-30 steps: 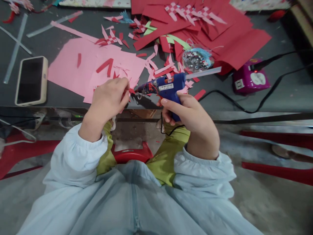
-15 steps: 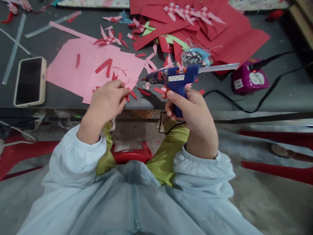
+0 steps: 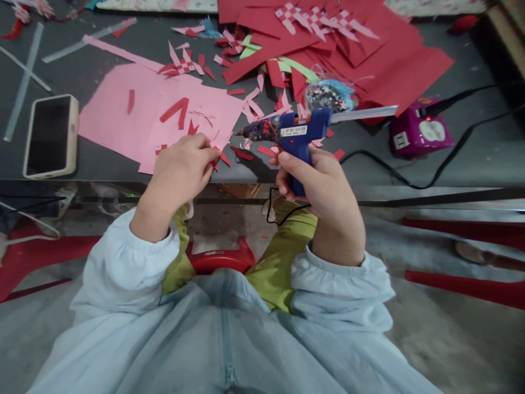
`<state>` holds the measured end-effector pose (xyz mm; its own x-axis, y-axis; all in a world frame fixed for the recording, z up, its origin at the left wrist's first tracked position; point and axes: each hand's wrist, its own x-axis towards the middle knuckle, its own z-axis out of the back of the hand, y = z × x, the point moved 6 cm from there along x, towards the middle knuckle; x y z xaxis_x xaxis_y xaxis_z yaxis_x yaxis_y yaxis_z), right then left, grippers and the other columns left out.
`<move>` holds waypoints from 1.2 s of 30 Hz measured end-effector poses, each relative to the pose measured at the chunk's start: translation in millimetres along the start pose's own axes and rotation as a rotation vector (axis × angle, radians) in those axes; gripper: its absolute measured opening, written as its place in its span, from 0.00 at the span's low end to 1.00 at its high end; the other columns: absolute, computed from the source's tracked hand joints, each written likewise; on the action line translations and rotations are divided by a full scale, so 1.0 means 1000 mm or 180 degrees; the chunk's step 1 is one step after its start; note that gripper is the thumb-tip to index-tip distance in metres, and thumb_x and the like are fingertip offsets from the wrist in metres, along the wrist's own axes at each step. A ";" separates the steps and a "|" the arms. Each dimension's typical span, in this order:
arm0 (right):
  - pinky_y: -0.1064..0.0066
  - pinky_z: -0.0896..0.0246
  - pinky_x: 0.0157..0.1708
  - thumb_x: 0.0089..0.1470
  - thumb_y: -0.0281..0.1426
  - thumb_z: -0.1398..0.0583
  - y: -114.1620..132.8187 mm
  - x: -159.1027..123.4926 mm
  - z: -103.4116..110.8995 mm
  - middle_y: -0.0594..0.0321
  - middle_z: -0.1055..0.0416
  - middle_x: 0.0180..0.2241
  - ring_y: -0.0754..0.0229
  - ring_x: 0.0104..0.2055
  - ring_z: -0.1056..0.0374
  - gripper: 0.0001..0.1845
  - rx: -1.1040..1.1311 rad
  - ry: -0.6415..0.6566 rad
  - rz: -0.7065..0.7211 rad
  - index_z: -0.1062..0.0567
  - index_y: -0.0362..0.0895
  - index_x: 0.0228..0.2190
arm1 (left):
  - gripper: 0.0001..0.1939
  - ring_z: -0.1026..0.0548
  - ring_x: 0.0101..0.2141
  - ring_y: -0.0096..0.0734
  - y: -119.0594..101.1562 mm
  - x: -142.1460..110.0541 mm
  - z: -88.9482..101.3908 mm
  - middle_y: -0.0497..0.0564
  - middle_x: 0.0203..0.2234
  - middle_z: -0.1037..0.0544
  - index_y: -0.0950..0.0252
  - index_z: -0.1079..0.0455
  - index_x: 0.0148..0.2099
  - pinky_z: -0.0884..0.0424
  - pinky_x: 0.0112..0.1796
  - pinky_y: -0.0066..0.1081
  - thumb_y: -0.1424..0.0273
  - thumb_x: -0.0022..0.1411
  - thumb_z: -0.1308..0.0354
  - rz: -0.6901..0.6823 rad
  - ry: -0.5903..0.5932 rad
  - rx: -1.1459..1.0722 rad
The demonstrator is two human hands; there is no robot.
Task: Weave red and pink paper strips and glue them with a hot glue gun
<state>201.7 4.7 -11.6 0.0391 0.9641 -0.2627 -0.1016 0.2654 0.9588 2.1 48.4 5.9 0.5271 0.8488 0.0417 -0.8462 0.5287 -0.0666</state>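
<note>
Close to the near edge of the black worktop (image 3: 369,169), left of its middle: left hand (image 3: 176,169), thumb and fingers pinching small red paper pieces (image 3: 223,158); impossible to tell the number, or any glue on them. Near the middle of that edge: right hand (image 3: 332,183), wrapped around the grip of a blue hot glue gun (image 3: 322,123), nozzle leftward and apart from the pinched paper. Between the hands, a loose red strip (image 3: 241,154). Toward the left edge, a phone (image 3: 50,134), screen up; toward the right, a purple power adapter (image 3: 414,123).

Farther in, pink sheets (image 3: 118,109). Near the far edge, red sheets (image 3: 422,71) under checkered woven pieces (image 3: 315,22), seemingly well formed. Among them and the pink sheets, many strips and scraps, loose and unjoined.

Compared with one second earlier: nozzle drawn back rightward from the pinched paper, loose red strip now in view. Since half a second earlier, hardly any change.
</note>
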 end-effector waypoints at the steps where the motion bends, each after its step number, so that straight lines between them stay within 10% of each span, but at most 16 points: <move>1: 0.77 0.48 0.14 0.54 0.46 0.34 0.000 0.000 0.000 0.71 0.34 0.16 0.69 0.14 0.41 0.18 -0.0011 0.0009 -0.0001 0.29 0.45 0.31 | 0.18 0.25 0.47 0.45 -0.001 0.000 0.000 0.56 0.46 0.22 0.62 0.23 0.52 0.31 0.34 0.36 0.72 0.67 0.50 0.0012 0.0021 0.0024; 36: 0.76 0.49 0.15 0.52 0.46 0.34 0.000 0.003 -0.004 0.71 0.35 0.15 0.69 0.15 0.41 0.18 -0.0056 0.0073 -0.0037 0.29 0.46 0.30 | 0.18 0.27 0.47 0.48 -0.010 -0.006 0.004 0.60 0.45 0.27 0.62 0.27 0.57 0.32 0.33 0.36 0.71 0.68 0.49 -0.0018 0.0174 0.0058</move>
<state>197.4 7.4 -12.5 0.0176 0.9609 -0.2764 -0.1187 0.2765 0.9537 7.2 37.5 10.2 0.5350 0.8447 -0.0126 -0.8442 0.5339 -0.0483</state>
